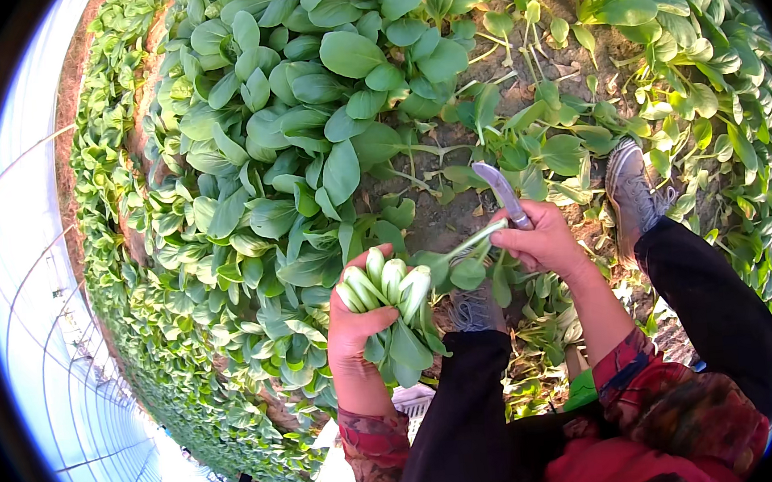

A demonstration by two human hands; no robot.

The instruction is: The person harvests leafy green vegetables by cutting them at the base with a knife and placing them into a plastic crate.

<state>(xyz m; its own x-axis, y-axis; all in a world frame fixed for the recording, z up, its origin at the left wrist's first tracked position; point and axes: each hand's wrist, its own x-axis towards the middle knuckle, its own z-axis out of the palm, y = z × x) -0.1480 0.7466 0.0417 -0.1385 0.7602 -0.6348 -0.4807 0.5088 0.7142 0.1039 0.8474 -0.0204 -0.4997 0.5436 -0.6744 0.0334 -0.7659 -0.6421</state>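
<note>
My left hand (358, 327) grips a bunch of bok choy (399, 287), its pale stem bases turned upward and its leaves hanging below the fingers. To the right of it, my right hand (547, 240) is closed around a small knife (502, 189) with a curved blade that points up and away from me. The same hand pinches a loose leafy stalk (476, 238) between thumb and fingers. The stalk's leaves droop toward the bunch. The knife's handle is mostly hidden inside the hand.
Dense bok choy plants (296, 113) grow ahead and to the left. Soil (445, 217) with scattered leaves lies between my shoes, including the right shoe (627, 190). A white plastic crate (414, 403) is partly hidden by my leg. Greenhouse film (31, 252) curves along the left.
</note>
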